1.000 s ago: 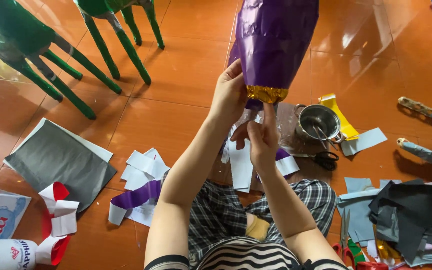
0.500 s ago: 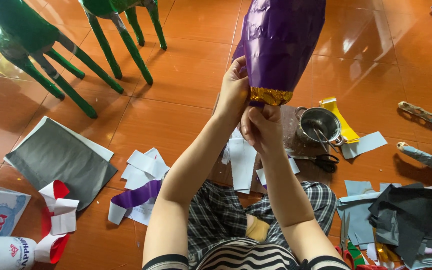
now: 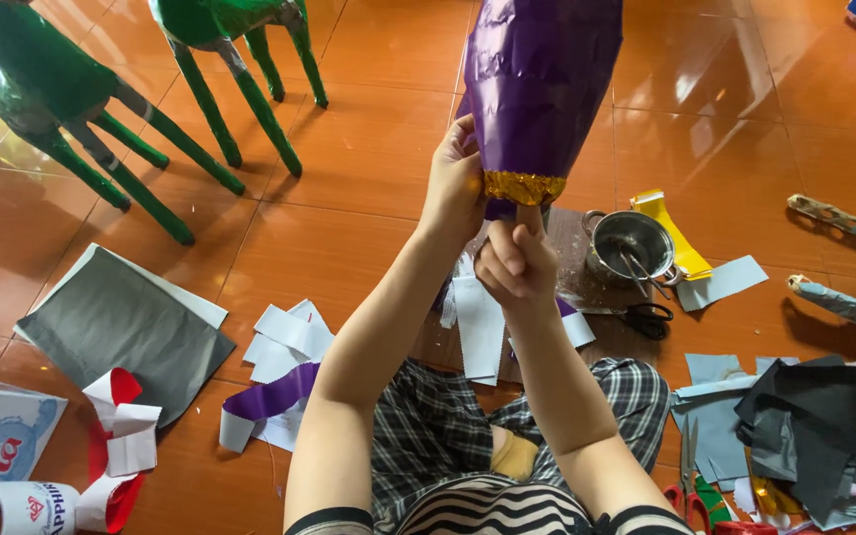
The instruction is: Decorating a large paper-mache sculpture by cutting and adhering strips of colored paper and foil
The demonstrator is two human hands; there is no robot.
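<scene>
I hold up a large purple foil-covered form [image 3: 545,84] with a gold foil band [image 3: 524,186] round its lower end. My left hand [image 3: 455,183] grips its left side just above the gold band. My right hand [image 3: 514,260] is closed around the narrow stem under the band. White and purple paper strips [image 3: 478,322] hang below my hands.
Two green foil-wrapped animal figures [image 3: 71,109] stand at the back left. A metal pot [image 3: 632,246], black scissors [image 3: 646,317], a yellow strip [image 3: 671,228], grey sheets [image 3: 116,322], paper scraps [image 3: 284,347] and a dark paper pile [image 3: 824,426] lie on the orange tiled floor.
My right hand has risen and closed on the stem under the gold band. The purple form has shifted a little to the right.
</scene>
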